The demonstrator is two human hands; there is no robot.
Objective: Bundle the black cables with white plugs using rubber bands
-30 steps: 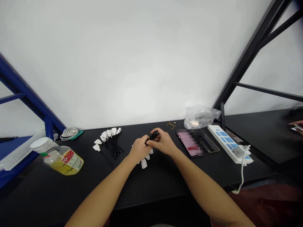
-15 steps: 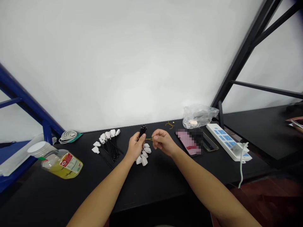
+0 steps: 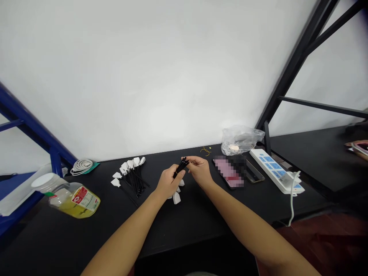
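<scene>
The left hand point(image 3: 169, 181) has its grip closed around a bundle of black sticks point(image 3: 181, 167), the thumb lying along the near side. The right hand point(image 3: 201, 171) is curled in at the bundle's far end, its fingertips drawn close together at the stick ends; whether they pinch anything cannot be told.

The bundle is above the bench point(image 3: 172, 234), in front of the person. Its long axis slants from lower left to upper right, the bare black ends pointing away toward the wall point(image 3: 161, 76). The white heads point(image 3: 176, 198) show below the left hand, at the near end.

To the left, a loose fan of similar sticks point(image 3: 135, 178) lies on the bench the other way round, white ends toward the wall.
</scene>
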